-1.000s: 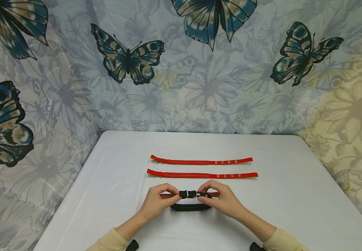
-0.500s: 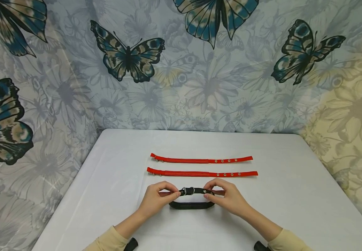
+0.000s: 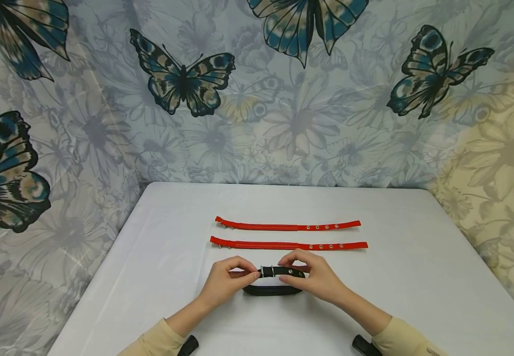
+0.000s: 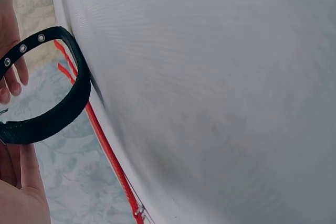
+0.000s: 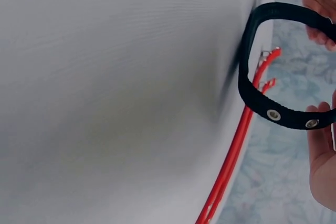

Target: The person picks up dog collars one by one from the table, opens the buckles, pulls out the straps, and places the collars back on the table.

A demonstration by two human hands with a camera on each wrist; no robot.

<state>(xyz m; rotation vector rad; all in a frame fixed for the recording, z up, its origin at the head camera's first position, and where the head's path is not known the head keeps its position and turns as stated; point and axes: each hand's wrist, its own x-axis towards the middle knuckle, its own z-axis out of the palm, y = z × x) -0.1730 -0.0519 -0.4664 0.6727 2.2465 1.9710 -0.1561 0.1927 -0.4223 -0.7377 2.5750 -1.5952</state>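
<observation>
A black collar (image 3: 272, 290) with a metal buckle (image 3: 267, 271) and metal eyelets is bent into a loop, its padded back towards the person. At the buckle end my left hand (image 3: 226, 279) pinches it between thumb and fingers. My right hand (image 3: 319, 279) has its thumb and fingers about the eyelet part of the strap, just right of the buckle. In the left wrist view the collar (image 4: 65, 111) shows as a round band with several eyelets. From the right wrist, two eyelets of the collar (image 5: 286, 118) show beside the fingers.
Two red collars, a farther one (image 3: 261, 227) and a nearer one (image 3: 265, 244), lie straight and side by side on the white table (image 3: 150, 237), beyond the hands. Behind the table rises a backdrop (image 3: 301, 123) printed with butterflies and flowers.
My right hand slid right along the strap and then came back left, closer to the buckle. The loop widened and narrowed again. My left hand has barely moved.
</observation>
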